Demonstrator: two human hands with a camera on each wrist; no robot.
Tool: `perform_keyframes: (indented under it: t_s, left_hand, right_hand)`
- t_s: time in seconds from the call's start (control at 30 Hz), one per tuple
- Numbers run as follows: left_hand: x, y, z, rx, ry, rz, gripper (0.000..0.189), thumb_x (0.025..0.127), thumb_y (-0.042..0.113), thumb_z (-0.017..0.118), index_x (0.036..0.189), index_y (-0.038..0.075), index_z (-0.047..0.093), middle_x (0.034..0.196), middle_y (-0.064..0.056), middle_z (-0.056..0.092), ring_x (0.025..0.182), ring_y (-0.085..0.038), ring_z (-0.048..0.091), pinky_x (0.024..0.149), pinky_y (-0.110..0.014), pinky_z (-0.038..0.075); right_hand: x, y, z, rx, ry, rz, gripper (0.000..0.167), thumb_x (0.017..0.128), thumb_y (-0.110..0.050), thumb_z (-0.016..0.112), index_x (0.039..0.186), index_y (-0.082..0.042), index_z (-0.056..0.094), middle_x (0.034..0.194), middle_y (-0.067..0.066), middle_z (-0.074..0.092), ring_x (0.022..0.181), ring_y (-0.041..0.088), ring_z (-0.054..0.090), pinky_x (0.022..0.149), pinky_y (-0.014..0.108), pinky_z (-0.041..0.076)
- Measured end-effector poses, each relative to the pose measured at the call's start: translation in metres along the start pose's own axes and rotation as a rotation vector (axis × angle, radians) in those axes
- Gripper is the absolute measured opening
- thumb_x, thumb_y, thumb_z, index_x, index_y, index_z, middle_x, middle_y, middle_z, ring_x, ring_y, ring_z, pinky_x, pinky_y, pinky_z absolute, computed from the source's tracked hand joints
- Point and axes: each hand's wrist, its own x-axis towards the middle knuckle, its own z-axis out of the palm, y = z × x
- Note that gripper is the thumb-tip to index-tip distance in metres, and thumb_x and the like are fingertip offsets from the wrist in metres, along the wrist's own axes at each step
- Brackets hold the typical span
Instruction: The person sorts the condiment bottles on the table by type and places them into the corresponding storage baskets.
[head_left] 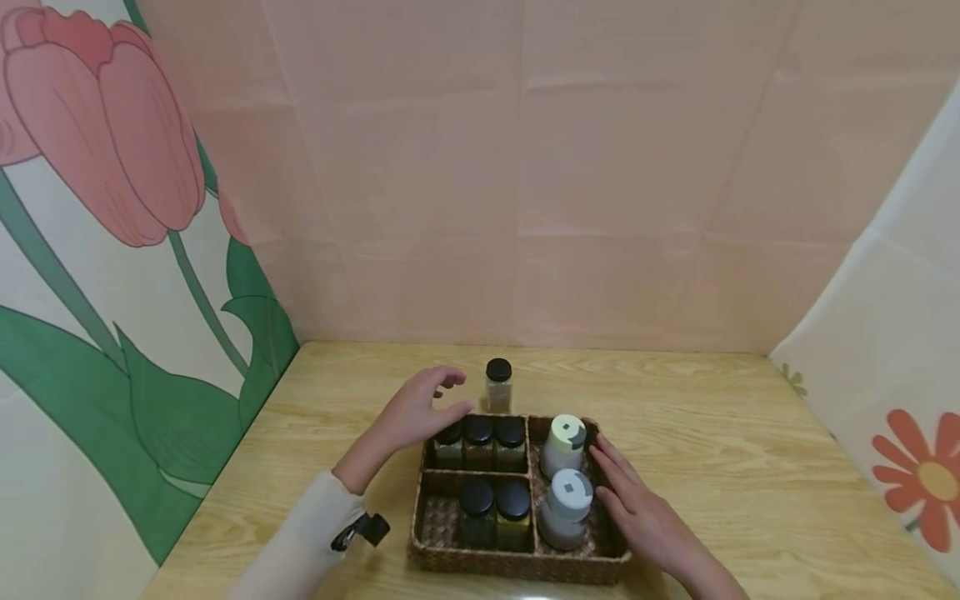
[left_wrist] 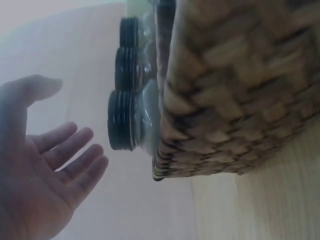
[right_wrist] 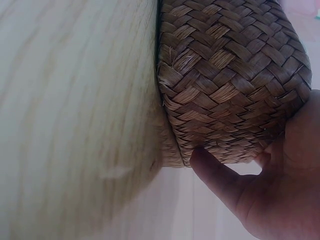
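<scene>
A brown woven basket [head_left: 517, 565] with dividers stands on the table. Three black-lidded jars [head_left: 479, 442] fill its back left compartment, and two more black-lidded jars [head_left: 495, 512] stand in the front left one. On the right side are a bottle with a yellowish cap [head_left: 564, 446] and a bottle with a pale cap [head_left: 566, 508]. Behind the basket, a single clear jar with a black lid [head_left: 498, 386] stands upright. My left hand [head_left: 416, 408], thumb and fingers spread and holding nothing, hovers by the back left corner. My right hand [head_left: 637, 512] rests against the basket's right wall.
The wooden table [head_left: 750, 467] extends to both sides of the basket. A pink cloth backdrop [head_left: 517, 208] hangs at the table's back edge, with flower-printed cloths on the left and right. A dark strap with a small device [head_left: 360, 531] is on my left sleeve.
</scene>
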Motion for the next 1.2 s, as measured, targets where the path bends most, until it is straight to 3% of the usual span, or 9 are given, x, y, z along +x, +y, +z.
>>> perform_keyframes:
  t_s: [0.4, 0.67, 1.2]
  left_hand:
    - [0.031, -0.019, -0.001, 0.053, -0.080, -0.046, 0.050, 0.096, 0.037, 0.070, 0.134, 0.006, 0.060, 0.130, -0.011, 0.064, 0.119, -0.029, 0.060, 0.100, -0.045, 0.052]
    - [0.050, -0.031, 0.002, 0.117, -0.177, -0.098, 0.061, 0.096, 0.043, 0.069, 0.142, 0.006, 0.054, 0.137, -0.012, 0.061, 0.123, -0.030, 0.060, 0.103, -0.046, 0.050]
    - [0.077, -0.037, 0.011, 0.134, -0.292, -0.134, 0.066, 0.095, 0.039, 0.071, 0.146, 0.005, 0.049, 0.143, -0.014, 0.056, 0.132, -0.032, 0.053, 0.108, -0.048, 0.045]
  right_hand:
    - [0.000, -0.001, 0.001, 0.020, -0.002, 0.002, 0.054, 0.110, -0.027, 0.045, 0.160, -0.012, 0.032, 0.169, 0.005, 0.017, 0.150, 0.038, 0.026, 0.112, 0.063, 0.033]
    - [0.000, 0.000, 0.000, 0.018, 0.003, -0.007, 0.054, 0.110, -0.025, 0.046, 0.160, -0.011, 0.032, 0.169, 0.005, 0.017, 0.150, 0.038, 0.025, 0.112, 0.063, 0.033]
    - [0.001, -0.003, 0.000, 0.014, 0.003, 0.007, 0.053, 0.109, -0.024, 0.046, 0.159, -0.011, 0.033, 0.169, 0.004, 0.018, 0.150, 0.035, 0.025, 0.112, 0.060, 0.035]
